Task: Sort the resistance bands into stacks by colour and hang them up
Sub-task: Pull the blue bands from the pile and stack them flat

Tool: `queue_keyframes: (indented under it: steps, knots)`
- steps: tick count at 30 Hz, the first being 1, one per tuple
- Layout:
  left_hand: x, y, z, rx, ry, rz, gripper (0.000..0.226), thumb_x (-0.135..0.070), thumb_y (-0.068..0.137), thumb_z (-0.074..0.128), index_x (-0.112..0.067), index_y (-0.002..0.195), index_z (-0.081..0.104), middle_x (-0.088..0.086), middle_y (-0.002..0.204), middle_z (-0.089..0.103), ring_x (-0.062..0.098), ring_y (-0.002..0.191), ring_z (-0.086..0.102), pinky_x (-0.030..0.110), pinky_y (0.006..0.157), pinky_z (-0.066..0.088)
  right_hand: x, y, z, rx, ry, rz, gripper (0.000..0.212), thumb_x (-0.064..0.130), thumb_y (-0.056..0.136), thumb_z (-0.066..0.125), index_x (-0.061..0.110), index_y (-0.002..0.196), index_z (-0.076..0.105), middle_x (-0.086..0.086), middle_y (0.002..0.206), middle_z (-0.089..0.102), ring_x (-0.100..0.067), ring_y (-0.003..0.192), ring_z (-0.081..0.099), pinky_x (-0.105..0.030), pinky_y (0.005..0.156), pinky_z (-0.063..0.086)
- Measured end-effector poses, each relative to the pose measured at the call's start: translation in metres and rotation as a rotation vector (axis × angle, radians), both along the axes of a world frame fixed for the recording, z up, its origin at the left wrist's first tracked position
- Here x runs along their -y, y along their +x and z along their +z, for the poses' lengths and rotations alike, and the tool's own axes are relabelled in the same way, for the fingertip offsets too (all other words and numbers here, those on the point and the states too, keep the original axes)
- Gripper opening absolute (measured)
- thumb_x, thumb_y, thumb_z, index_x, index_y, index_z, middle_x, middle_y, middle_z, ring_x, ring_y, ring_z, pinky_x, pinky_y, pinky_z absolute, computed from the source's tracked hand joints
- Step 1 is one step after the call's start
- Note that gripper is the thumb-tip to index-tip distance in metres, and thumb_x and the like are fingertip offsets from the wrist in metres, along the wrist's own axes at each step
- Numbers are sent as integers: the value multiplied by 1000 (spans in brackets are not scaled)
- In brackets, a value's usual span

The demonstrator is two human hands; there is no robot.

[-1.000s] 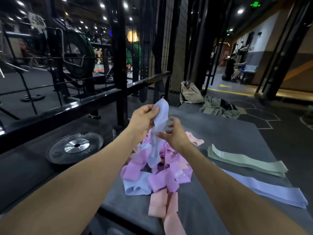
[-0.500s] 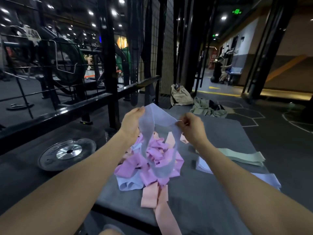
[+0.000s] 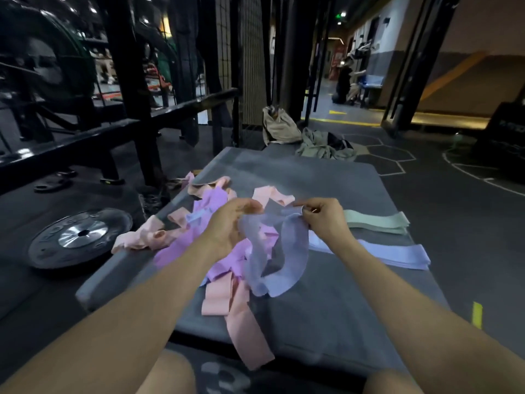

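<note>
Both hands, the left hand (image 3: 230, 223) and right hand (image 3: 324, 220), pinch a blue band (image 3: 287, 263) whose loop droops onto the mat (image 3: 326, 177) between the mixed pile (image 3: 216, 223) and the blue stack (image 3: 397, 254).

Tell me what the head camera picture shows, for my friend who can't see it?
Two bare hands, left hand and right hand, hold a light blue band open over a grey mat. A tangled pile of pink and purple bands lies left of it; neat green stack and blue stack lie right.
</note>
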State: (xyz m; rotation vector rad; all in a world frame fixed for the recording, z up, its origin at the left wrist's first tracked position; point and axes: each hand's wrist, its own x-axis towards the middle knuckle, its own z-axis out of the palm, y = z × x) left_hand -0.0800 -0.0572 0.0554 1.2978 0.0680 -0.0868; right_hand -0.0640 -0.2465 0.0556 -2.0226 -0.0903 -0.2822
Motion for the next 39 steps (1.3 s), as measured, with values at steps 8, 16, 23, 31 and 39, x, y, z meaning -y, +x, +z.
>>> queue_keyframes:
  steps: [8,16,23,31,39]
  knots:
    - [32,17,-43,95,573,-259,12,-15,95,51,-12,84,54,2,80,52,17,75,49,22,67,41,1,10,-35,11,-39,-5,36,-6,81,48,8,103,73,-3,69,63,0,41,46,-10,49,36]
    - [48,32,-68,110,592,-146,7,-19,89,62,-18,86,56,0,81,59,18,77,54,33,70,50,7,16,-63,-44,138,-17,35,-7,85,49,12,102,72,4,59,64,-6,56,49,-19,62,44]
    - [48,34,-94,62,392,3,19,-12,94,52,-17,76,53,6,80,55,21,78,51,30,70,49,15,14,-78,-78,-59,27,26,-4,84,55,7,99,73,1,89,65,-5,72,56,-2,62,39]
    - [57,32,-100,341,654,41,20,-27,89,61,-14,104,56,5,108,60,12,91,58,9,71,45,3,23,-65,-56,-64,2,13,5,79,62,17,78,67,2,72,65,-9,64,56,-18,63,44]
    - [48,22,-89,429,843,65,15,-12,89,49,-4,77,55,-1,68,49,16,68,45,22,59,32,11,20,-53,-158,-108,211,3,10,81,69,8,81,72,-7,73,66,-13,67,55,-29,67,48]
